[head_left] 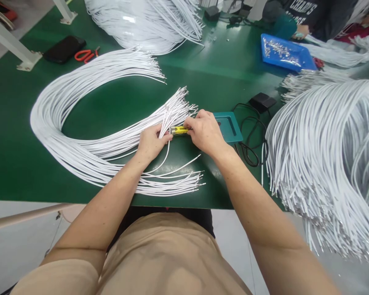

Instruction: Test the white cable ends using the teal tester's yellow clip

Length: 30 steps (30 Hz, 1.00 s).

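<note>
A long bundle of white cables (53,102) lies curved in a C on the green table, its ends fanned out toward the middle. My left hand (152,143) is closed on a few of these cables near their tips, with thumb and fingers pinched together. Just to the right, my right hand (204,131) grips a small tool with a yellow body (178,130); its exact kind is partly hidden by my fingers. The tool's metal end meets the cables at my left fingertips. A smaller group of cable ends (175,184) lies apart, closer to the table's front edge.
A teal tray (232,127) and a black adapter with cord (261,102) lie right of my hand. Large cable bundles hang at right (313,155) and lie at the back (141,24). Orange-handled scissors (85,55), a black case (64,49), a blue tray (284,53) and another person (307,16) are beyond.
</note>
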{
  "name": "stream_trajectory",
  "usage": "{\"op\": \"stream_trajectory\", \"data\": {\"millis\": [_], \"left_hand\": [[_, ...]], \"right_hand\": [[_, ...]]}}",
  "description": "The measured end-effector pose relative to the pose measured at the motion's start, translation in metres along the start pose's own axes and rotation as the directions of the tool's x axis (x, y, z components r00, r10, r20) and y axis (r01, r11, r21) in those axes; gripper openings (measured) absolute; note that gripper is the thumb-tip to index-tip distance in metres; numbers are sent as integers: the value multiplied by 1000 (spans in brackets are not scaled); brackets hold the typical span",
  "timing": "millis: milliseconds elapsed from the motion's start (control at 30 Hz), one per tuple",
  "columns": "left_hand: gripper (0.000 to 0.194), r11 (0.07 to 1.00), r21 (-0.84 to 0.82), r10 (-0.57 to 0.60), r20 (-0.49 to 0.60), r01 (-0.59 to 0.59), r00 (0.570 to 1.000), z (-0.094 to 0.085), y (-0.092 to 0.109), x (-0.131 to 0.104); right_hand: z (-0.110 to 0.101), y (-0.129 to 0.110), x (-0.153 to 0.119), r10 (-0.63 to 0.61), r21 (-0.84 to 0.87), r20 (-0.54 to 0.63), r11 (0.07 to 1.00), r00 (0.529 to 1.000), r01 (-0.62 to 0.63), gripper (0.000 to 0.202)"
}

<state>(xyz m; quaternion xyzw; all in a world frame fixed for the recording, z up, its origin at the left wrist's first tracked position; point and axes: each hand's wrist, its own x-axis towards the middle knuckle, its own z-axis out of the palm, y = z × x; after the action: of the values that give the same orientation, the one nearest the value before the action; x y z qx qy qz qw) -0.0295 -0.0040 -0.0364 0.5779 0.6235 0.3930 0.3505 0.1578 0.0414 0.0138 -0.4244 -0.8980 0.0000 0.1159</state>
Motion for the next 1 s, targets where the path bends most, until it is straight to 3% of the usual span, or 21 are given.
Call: {"op": "stream_trajectory", "data": {"millis": [167, 267, 367, 533, 600, 667, 733, 800, 900, 1000], "left_hand": [[16, 1000, 23, 7, 15, -8, 1000, 0, 0, -1], [18, 999, 41, 3, 12, -4, 1000, -2, 2, -2], [18, 999, 40, 6, 7, -6, 1000, -4, 4, -3], [19, 1000, -22, -3, -3, 3, 1000, -5, 2, -4], [27, 997, -80, -9, -3, 8, 1000, -5, 1, -4], [35, 986, -165, -12, 1, 12, 1000, -7, 1, -6], [38, 963, -271, 4, -10, -7, 1000, -10, 2, -8], [38, 934, -356, 24, -20, -29, 1000, -13, 4, -10], [40, 912, -408, 34, -6, -33, 999, -17, 7, -13], [43, 901, -432, 26, 6, -20, 1000, -18, 10, -15]], "right_hand": [[-8, -2, -5, 13, -23, 9, 1000, 1000, -13, 19], [-12, 0, -13, 174, -89, -100, 979, 980, -183, 30], [-7, 6, -20, 357, -113, -186, 918, 916, -380, 42], [-1, 7, -20, 379, -87, -198, 912, 904, -401, 43], [-5, -7, -20, 349, -46, -224, 929, 910, -367, 39], [-7, -32, -22, 254, 19, -227, 966, 940, -256, 34], [-5, -63, -26, 65, 84, -180, 995, 982, -50, 32], [1, -93, -31, -148, 113, -148, 980, 978, 166, 31], [13, -120, -36, -247, 69, -66, 965, 967, 252, 26], [17, -127, -37, -269, 18, -3, 963, 963, 269, 25]]}}
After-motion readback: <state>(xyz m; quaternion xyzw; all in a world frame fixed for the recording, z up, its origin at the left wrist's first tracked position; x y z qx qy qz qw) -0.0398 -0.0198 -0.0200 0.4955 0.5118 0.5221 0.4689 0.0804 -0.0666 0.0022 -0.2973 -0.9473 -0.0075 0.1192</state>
